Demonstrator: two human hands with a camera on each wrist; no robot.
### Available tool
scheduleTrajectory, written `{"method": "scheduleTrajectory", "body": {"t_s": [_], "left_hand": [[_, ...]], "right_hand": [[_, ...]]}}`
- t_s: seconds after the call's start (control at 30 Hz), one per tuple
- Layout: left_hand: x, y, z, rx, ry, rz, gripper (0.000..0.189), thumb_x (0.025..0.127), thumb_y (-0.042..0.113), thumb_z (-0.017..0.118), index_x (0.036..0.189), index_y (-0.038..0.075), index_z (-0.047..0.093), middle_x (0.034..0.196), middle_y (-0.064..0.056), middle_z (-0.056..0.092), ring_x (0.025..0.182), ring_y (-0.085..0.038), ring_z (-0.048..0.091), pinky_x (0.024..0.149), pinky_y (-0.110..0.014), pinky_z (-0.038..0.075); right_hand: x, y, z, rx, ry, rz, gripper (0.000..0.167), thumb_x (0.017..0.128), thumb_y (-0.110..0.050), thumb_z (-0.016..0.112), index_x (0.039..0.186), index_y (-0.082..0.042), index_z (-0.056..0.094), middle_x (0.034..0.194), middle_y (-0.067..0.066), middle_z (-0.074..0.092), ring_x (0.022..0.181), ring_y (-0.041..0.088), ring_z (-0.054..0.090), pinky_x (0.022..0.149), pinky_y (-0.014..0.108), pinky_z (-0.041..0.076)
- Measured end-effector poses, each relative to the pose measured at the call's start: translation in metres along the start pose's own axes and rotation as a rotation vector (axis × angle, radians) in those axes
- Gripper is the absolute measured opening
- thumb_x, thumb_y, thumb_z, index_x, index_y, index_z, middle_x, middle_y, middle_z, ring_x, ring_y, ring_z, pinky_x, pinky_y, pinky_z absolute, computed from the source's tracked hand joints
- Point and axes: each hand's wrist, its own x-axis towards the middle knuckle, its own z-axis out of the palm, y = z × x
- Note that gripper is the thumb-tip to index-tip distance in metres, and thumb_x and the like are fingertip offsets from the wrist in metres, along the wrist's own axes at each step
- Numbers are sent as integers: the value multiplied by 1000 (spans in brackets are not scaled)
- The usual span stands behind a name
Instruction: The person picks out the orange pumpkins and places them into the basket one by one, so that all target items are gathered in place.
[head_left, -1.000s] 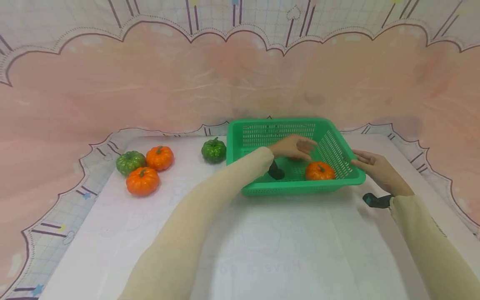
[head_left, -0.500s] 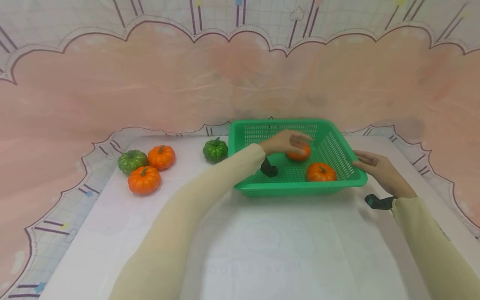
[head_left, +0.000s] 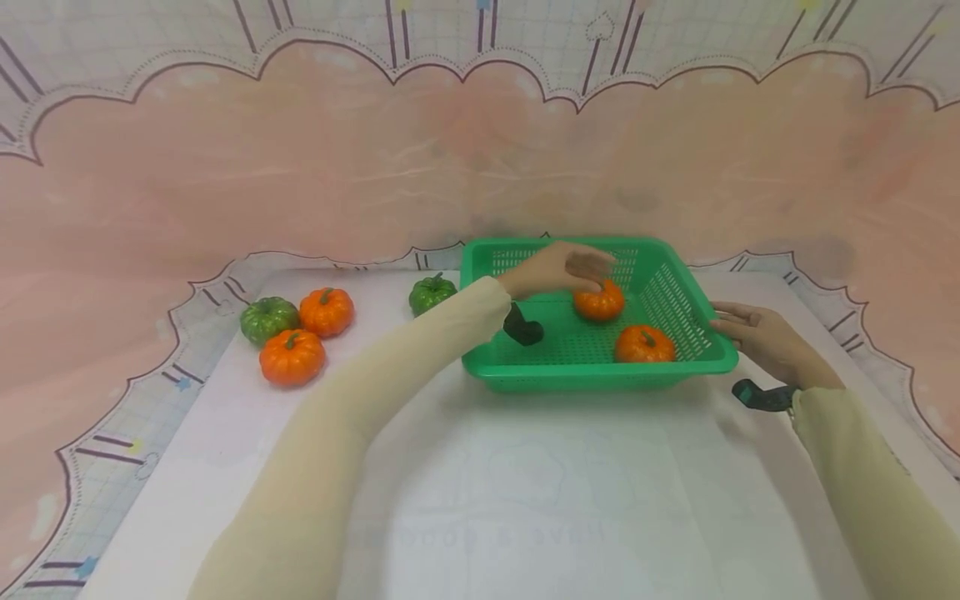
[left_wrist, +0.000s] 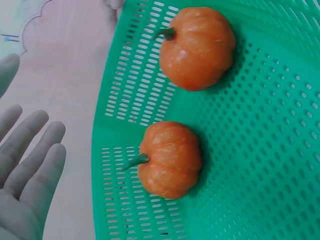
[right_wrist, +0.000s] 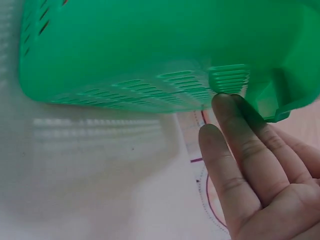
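Observation:
A green plastic basket [head_left: 570, 372] stands on the table with two small orange pumpkins inside, one toward the back [head_left: 602, 302] and one near the front right [head_left: 645, 344]. Above the basket's back part hovers my left hand [head_left: 558, 268], holding nothing; the left wrist view shows its fingers [left_wrist: 37, 175] spread apart from both pumpkins. My right hand [head_left: 768, 340] is at the basket's right side. In the right wrist view its fairly straight fingers [right_wrist: 255, 160] reach under the rim, fingertips at the outer wall. The right thumb is hidden there.
Left of the basket, a green pumpkin [head_left: 431, 293] sits partly behind the left sleeve. Farther left, two orange pumpkins [head_left: 292, 358] and another green pumpkin [head_left: 268, 321] form a cluster. A patterned cloth backdrop [head_left: 375, 167] rises behind the table.
My left hand has risen and drawn back to the left, uncovering the rear orange pumpkin in the basket. The right hand stays at the basket's right side.

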Motion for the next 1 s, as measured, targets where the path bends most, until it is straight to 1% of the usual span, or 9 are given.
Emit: {"method": "scheduleTrajectory", "body": {"t_s": [0.03,0.1,0.17,0.33,0.37,0.47,0.53,0.63,1.0], "left_hand": [[-2,1,-2,2,4,0,53,88,11,64,138,7,46,140,-11,51,127,-23,51,98,-25,48],[-6,3,-5,9,16,-1,53,88,13,65,138,8,47,140,-10,51,127,-21,51,99,-24,47],[-10,5,-9,8,28,10,52,88,12,65,137,7,47,140,-12,51,127,-21,50,100,-23,46],[-22,6,-18,-5,56,42,51,88,8,64,136,5,47,140,-14,49,130,-25,48,101,-25,46],[-26,7,-20,-11,62,42,51,88,8,64,136,6,47,140,-14,50,129,-25,48,101,-26,46],[-35,8,-25,-24,75,46,51,89,8,63,137,6,47,140,-13,50,128,-22,49,101,-27,46],[-40,8,-29,-30,93,40,51,89,7,63,137,7,47,139,-12,52,127,-19,51,101,-26,46],[-47,6,-34,-34,112,42,50,89,6,63,137,6,47,138,-12,52,127,-19,51,103,-28,46],[-74,2,-51,-17,186,18,50,89,9,63,136,9,49,138,-13,52,127,-22,51,105,-32,44]], "right_hand": [[1,0,-1,20,-9,-9,74,97,-42,46,149,1,17,116,-24,51,98,-18,50,106,34,43],[1,0,-1,54,-27,-20,73,97,-38,48,148,3,16,113,-28,48,97,-20,50,97,19,47],[2,0,-2,74,-40,-20,73,97,-37,48,148,3,15,126,-15,49,98,-21,49,89,8,45],[6,2,-3,99,-65,-27,72,98,-33,48,148,5,13,149,11,32,100,-21,47,88,6,43],[6,3,-3,99,-69,-27,72,98,-32,48,148,5,12,150,12,30,100,-21,47,88,6,43],[8,4,-4,94,-76,-20,72,98,-33,47,148,6,11,144,7,38,99,-20,48,90,9,45],[9,5,-4,111,-79,-15,72,99,-31,47,148,7,10,131,-9,49,98,-18,49,88,9,45],[10,6,-5,139,-89,-19,73,99,-29,47,147,9,9,107,-33,47,96,-17,52,83,5,44],[13,9,-8,171,-112,-35,72,99,-24,48,146,10,6,105,-35,46,96,-17,51,83,5,44]]}}
